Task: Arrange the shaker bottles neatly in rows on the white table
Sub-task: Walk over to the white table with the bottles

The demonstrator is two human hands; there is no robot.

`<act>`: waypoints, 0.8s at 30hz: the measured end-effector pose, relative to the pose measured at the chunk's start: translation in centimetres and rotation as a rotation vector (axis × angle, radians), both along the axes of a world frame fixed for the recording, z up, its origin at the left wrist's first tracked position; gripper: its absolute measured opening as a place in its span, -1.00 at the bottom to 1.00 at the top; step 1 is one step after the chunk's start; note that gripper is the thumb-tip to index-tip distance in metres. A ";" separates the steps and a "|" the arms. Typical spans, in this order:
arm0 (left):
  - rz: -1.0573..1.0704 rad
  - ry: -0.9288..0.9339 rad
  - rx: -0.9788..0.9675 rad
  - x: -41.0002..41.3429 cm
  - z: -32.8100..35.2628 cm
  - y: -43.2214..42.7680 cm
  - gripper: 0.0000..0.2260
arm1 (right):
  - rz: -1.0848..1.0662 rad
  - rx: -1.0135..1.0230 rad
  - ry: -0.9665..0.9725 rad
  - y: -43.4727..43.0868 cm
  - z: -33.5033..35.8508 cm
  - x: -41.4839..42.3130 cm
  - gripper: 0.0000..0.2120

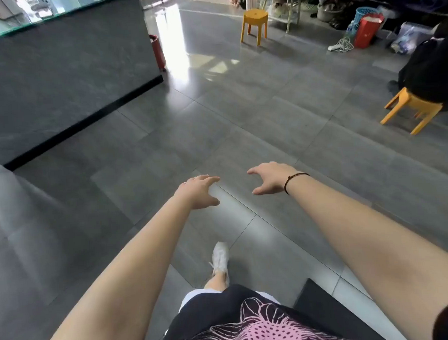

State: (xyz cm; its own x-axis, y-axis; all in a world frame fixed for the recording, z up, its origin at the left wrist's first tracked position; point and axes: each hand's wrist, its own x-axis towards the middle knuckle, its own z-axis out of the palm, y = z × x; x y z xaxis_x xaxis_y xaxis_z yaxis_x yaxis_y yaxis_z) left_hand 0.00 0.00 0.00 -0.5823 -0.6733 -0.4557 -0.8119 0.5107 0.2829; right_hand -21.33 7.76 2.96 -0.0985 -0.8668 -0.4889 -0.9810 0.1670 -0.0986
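Both bare arms are reaching forward over the grey tiled floor; the left hand and right hand are hanging spread open, holding nothing. No shaker bottles are showing anywhere.

no shaker bottle appears anywhere in the frame, and no white table can be identified as their place. the left hand, at centre frame, is extended forward with palm down, fingers spread and loosely curved, holding nothing. the right hand, just right of centre, is likewise extended, fingers curled into an open claw shape, thumb below, holding nothing. the two hands are level with each other, near but not touching, both above the grey tiled floor.
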 end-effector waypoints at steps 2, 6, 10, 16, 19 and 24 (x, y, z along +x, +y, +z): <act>0.005 -0.021 0.009 -0.8 -0.1 -2.1 -0.33 | 0.003 0.004 0.004 -2.0 0.0 -0.8 -0.35; -0.020 -0.058 0.012 -4.1 -0.9 -8.7 -0.33 | -0.020 0.023 0.024 -8.0 -0.4 -4.0 -0.35; -0.043 -0.049 0.019 -8.4 -0.4 -17.4 -0.35 | -0.064 0.021 0.044 -15.6 0.1 -8.3 -0.36; -0.084 -0.029 0.059 -14.5 1.2 -29.2 -0.38 | -0.127 0.063 0.067 -25.9 1.2 -14.0 -0.36; -0.093 -0.028 0.067 -17.2 1.5 -34.2 -0.39 | -0.166 0.050 0.059 -30.3 1.3 -16.5 -0.37; -0.108 -0.046 0.099 -22.3 0.5 -41.3 -0.40 | -0.154 0.071 0.069 -37.6 0.1 -20.7 -0.37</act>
State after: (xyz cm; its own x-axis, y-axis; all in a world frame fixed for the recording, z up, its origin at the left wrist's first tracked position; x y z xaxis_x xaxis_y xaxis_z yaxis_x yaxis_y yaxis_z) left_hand -22.27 -41.34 0.54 -0.6262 -0.5581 -0.5444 -0.7668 0.5673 0.3004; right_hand -42.07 -29.88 3.02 -0.2625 -0.8023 -0.5361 -0.9474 0.3196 -0.0144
